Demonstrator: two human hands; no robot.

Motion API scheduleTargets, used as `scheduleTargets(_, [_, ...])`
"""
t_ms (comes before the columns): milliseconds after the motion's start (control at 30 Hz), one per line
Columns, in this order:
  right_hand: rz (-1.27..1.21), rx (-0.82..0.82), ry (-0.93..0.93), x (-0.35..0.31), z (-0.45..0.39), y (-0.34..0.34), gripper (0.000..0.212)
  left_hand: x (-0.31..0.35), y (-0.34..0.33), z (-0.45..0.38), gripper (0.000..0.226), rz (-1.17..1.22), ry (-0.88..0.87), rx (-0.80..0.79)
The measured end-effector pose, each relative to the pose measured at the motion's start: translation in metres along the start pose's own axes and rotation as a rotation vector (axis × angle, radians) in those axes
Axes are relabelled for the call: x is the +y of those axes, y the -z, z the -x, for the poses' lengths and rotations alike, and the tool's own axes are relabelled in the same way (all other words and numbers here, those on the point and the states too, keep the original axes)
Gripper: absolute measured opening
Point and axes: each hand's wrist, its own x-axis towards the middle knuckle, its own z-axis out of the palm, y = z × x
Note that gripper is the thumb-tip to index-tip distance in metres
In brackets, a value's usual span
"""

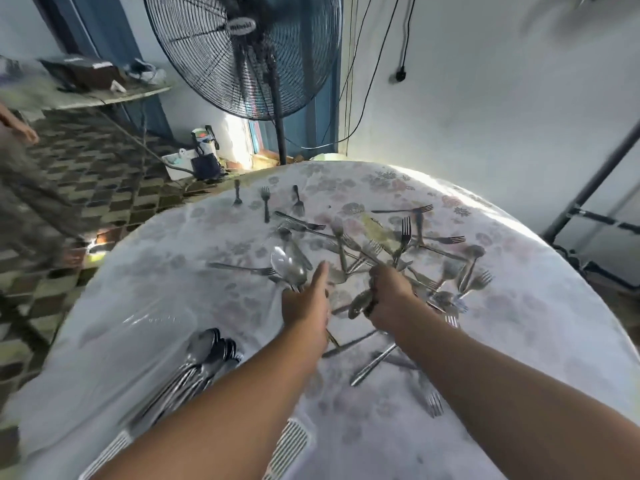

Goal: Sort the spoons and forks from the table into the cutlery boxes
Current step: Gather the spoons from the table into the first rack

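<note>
Domestic room or small eatery, which unclear: cloth-covered round table point(519, 341), large pedestal fan point(242, 53) just behind it, patterned floor tiles point(86, 174) left of the table.

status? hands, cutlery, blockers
Left hand holds two spoons. Right hand grips a spoon. Forks tangled in pile; nothing blocking.
</note>
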Motion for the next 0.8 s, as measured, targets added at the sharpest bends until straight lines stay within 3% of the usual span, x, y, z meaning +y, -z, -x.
scheduleTargets(100, [-0.066, -0.088, -0.055, 0.026, 0.034, -0.012, 0.029, 0.007, 0.021, 0.008, 0.064, -0.014, 0.002, -0.037])
scheduleTargets(233, [0.093, -0.098, -0.023, 0.047, 0.059, -0.014, 0.032, 0.014, 0.041, 0.011, 0.017, -0.149, -0.193, 0.008])
scheduleTargets(333, [0.281, 0.012, 0.147, 0.052, 0.062, -0.007, 0.05, 0.023, 0.06, 0.01, 0.022, -0.32, -0.352, 0.03])
scheduleTargets(400, [0.416, 0.071, 0.365, 0.053, 0.061, -0.003, 0.059, 0.03, 0.07, 0.009, 0.028, -0.428, -0.438, -0.008])
scheduleTargets(533, [0.794, -0.039, 0.611, 0.057, 0.072, -0.002, 0.055, 0.044, 0.086, 0.005, 0.041, -0.621, -0.559, -0.091])
scheduleTargets(633, [0.777, -0.191, 0.603, 0.065, 0.082, -0.009, 0.044, 0.054, 0.096, -0.003, 0.034, -0.626, -0.564, -0.124])
scheduleTargets(700, [0.774, -0.291, 0.495, 0.071, 0.091, -0.019, 0.04, 0.06, 0.103, -0.01, 0.022, -0.568, -0.543, -0.175])
scheduleTargets(800, [0.739, -0.28, 0.388, 0.083, 0.104, -0.043, 0.016, 0.07, 0.123, -0.02, 0.021, -0.565, -0.53, -0.237])
